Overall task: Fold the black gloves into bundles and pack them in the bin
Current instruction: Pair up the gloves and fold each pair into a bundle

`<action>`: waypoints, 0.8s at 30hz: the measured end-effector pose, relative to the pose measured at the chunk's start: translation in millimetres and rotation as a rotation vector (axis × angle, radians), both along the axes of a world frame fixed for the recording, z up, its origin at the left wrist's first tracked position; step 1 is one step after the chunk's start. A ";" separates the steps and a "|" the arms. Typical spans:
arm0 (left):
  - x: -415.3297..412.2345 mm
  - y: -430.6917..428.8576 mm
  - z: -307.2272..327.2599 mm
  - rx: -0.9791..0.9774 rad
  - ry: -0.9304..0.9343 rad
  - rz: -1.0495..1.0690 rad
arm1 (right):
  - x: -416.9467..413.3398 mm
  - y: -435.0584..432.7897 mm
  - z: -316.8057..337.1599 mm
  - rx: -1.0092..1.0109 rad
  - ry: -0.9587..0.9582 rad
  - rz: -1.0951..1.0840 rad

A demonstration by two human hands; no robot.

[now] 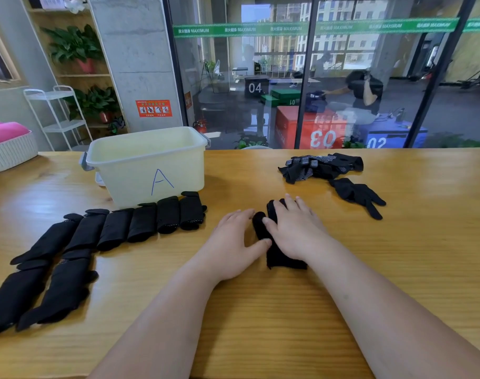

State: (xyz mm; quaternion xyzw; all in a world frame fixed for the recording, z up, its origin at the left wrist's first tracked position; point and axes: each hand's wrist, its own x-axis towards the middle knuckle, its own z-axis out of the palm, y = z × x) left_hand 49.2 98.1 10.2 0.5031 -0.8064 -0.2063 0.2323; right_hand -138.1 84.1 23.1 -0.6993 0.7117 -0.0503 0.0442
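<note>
Fingers [290, 201] of the left hand [229, 244] and right hand [297, 232] lay straight, pressing a black glove [278, 257] flat on the surface [260, 310] near the bin [151, 162]; mid-fold, it likely next needed doubling into a bundle.

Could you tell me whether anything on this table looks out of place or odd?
Nothing is damaged or spilled. One loose glove lies apart from the unfolded pile, and the folded bundles sit in rows before the bin, not in it.
</note>
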 end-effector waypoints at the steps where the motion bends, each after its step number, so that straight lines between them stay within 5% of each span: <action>1: -1.4 -1.6 -0.1 -0.005 0.044 0.031 | 4.8 -4.3 -0.8 0.008 0.000 -0.012; 9: 2.2 -5.8 -2.0 -0.047 0.202 0.211 | 13.4 -31.0 -18.2 0.107 0.039 -0.046; 24: -0.1 -8.5 -3.2 -0.085 0.216 0.245 | 8.5 15.3 -20.8 0.079 0.009 0.050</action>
